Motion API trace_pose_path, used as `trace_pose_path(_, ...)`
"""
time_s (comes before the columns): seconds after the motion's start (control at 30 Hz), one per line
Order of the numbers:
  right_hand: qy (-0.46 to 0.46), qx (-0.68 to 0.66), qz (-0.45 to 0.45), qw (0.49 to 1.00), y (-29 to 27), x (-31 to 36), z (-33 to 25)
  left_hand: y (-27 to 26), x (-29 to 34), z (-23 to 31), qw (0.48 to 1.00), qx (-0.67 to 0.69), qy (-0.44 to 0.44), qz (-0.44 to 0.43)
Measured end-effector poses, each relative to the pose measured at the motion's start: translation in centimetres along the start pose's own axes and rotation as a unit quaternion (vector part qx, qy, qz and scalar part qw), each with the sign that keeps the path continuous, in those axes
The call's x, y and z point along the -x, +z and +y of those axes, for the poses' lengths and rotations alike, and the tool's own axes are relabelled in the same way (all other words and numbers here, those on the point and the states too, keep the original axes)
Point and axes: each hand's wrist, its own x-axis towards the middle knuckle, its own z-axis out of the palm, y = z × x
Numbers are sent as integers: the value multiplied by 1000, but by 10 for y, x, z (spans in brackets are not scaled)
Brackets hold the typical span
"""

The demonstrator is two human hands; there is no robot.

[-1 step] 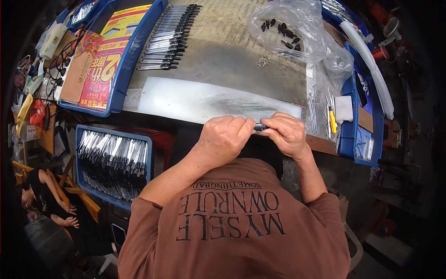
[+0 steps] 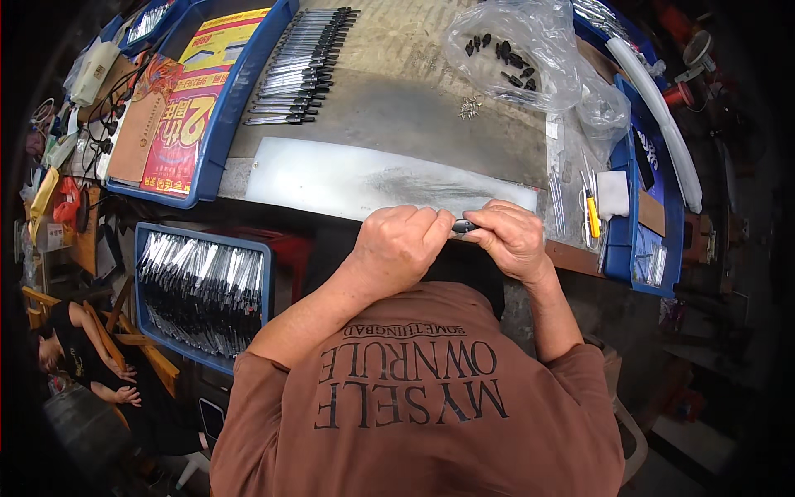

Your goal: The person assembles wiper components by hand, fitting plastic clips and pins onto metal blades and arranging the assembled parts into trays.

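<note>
My left hand [image 2: 403, 248] and my right hand [image 2: 515, 240] meet at the near edge of the bench, both with fingers closed. Between their fingertips shows a short black pen part [image 2: 465, 225] with a glint on it; my fingers cover the rest of the piece. Just beyond my hands lies a pale translucent sheet [image 2: 331, 178], smudged grey toward its right. Farther off at the left, pens [image 2: 298, 70] with silvery barrels and black ends lie side by side in a long row.
Small metal tips [image 2: 470, 108] lie beside a clear bag [image 2: 530, 91] of black parts. A yellow-handled tool [image 2: 592, 214] rests by the right blue tray [image 2: 617, 257]. A blue tray [image 2: 267, 290] full of pens stands lower left. Another person [image 2: 108, 373] sits beyond it.
</note>
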Motion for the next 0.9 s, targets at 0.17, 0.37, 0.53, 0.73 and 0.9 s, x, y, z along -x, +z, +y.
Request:
trace_pose_path(0.17, 16, -2, -3, 1000, 2, 1, 2, 2, -1, -5, 1000, -15, 25, 5)
trace_pose_path(0.37, 104, -81, -19, 991, -9, 2, 16, 11, -1, -13, 999, -30, 21, 27)
trace_pose_path(0.53, 247, -61, 107, 961, -8, 2, 58, 27, -2, -31, 998, -45, 28, 42)
trace_pose_path(0.73, 235, 38, 102, 966, -11, -25, 85, 42, 2, -46, 999, -37, -33, 3)
trace_pose_path(0.9, 190, 146, 72, 968, -8, -44, 113, 42, 2, -46, 999, -26, -47, -4)
